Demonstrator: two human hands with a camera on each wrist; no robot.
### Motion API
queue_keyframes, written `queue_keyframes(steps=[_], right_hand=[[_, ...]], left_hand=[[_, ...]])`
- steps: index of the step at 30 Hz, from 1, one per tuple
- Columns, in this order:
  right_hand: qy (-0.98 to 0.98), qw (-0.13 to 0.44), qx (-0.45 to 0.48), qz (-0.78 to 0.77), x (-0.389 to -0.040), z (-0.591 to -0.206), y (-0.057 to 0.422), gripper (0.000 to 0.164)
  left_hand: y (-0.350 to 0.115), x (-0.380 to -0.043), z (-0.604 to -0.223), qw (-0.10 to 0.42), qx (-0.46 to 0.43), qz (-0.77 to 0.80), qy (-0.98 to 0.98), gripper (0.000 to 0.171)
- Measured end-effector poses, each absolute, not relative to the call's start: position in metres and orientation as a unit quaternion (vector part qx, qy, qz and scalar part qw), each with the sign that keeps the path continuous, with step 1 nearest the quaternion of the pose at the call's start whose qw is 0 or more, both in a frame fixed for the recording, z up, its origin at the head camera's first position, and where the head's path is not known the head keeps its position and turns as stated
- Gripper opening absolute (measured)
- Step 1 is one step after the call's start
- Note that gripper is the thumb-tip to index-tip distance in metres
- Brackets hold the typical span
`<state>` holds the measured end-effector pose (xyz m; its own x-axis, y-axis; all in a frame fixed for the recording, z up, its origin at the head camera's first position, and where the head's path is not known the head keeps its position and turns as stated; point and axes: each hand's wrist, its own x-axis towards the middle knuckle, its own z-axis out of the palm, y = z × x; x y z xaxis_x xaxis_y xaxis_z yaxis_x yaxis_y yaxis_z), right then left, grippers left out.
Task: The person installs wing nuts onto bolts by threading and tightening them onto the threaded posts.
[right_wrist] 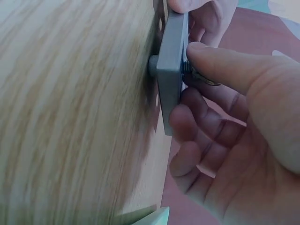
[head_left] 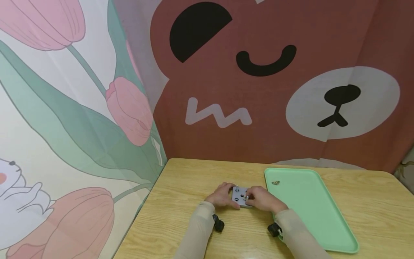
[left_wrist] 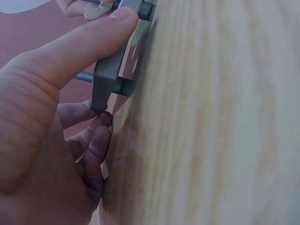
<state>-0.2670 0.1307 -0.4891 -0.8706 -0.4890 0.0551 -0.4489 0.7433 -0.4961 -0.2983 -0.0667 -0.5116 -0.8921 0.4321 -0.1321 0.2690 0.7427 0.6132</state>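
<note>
A small grey metal plate (head_left: 239, 203) with holes is held just above the wooden table. My left hand (head_left: 222, 196) grips its left side, the thumb on the near edge and fingers at the far edge. Bolts pass through the plate; in the left wrist view one bolt's head (left_wrist: 123, 87) pokes out beneath and its thread (left_wrist: 84, 76) sticks out above. At the plate's right side my right hand (head_left: 264, 199) pinches a brass-coloured wing nut (right_wrist: 206, 80) on a bolt's thread. The fingers partly cover that nut.
To the right lies a light green tray (head_left: 310, 208), its raised rim close to my right forearm. Small brass-coloured wing nuts (head_left: 275, 183) sit in its far left corner. The wooden table (head_left: 181, 187) meets printed cloth hangings (head_left: 207, 144) at the back and left.
</note>
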Motion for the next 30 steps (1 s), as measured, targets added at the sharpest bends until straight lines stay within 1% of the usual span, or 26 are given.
queue_keyframes(steps=[2, 5, 6, 10, 12, 16, 19, 23, 27, 30], right_hand=[[0.936, 0.041, -0.241, -0.253, -0.2668, -0.4881, 0.1293, 0.011], [0.935, 0.055, -0.233, -0.261, -0.2659, -0.4855, 0.1294, 0.005], [0.934, 0.061, -0.232, -0.266, -0.2657, -0.4843, 0.1297, 0.005], [0.924, 0.065, -0.252, -0.281, -0.2661, -0.4806, 0.1322, 0.028], [0.918, 0.059, -0.268, -0.286, -0.2667, -0.4801, 0.1329, 0.032], [0.911, 0.053, -0.288, -0.29, -0.2662, -0.4831, 0.1338, 0.028], [0.914, 0.057, -0.282, -0.286, -0.2658, -0.4855, 0.1335, 0.017], [0.921, 0.056, -0.269, -0.277, -0.2666, -0.4869, 0.1321, 0.007], [0.924, 0.051, -0.263, -0.273, -0.2666, -0.4864, 0.1303, 0.005], [0.927, 0.042, -0.257, -0.27, -0.266, -0.4864, 0.1289, 0.009]], left_hand=[[-0.0667, -0.2986, -0.5118, 0.133, 0.192, 0.303, 0.924, 0.085], [-0.0666, -0.2989, -0.5113, 0.132, 0.196, 0.303, 0.923, 0.084], [-0.0667, -0.2988, -0.511, 0.131, 0.195, 0.304, 0.923, 0.084], [-0.0679, -0.2993, -0.5089, 0.13, 0.192, 0.306, 0.923, 0.084], [-0.0683, -0.2996, -0.5086, 0.127, 0.192, 0.304, 0.924, 0.084], [-0.0679, -0.2989, -0.51, 0.127, 0.196, 0.304, 0.923, 0.084], [-0.0677, -0.2982, -0.5115, 0.128, 0.197, 0.304, 0.923, 0.084], [-0.0679, -0.2982, -0.5125, 0.127, 0.198, 0.306, 0.923, 0.085], [-0.0675, -0.2984, -0.5123, 0.127, 0.198, 0.304, 0.923, 0.085], [-0.0672, -0.2981, -0.5123, 0.128, 0.197, 0.302, 0.924, 0.085]])
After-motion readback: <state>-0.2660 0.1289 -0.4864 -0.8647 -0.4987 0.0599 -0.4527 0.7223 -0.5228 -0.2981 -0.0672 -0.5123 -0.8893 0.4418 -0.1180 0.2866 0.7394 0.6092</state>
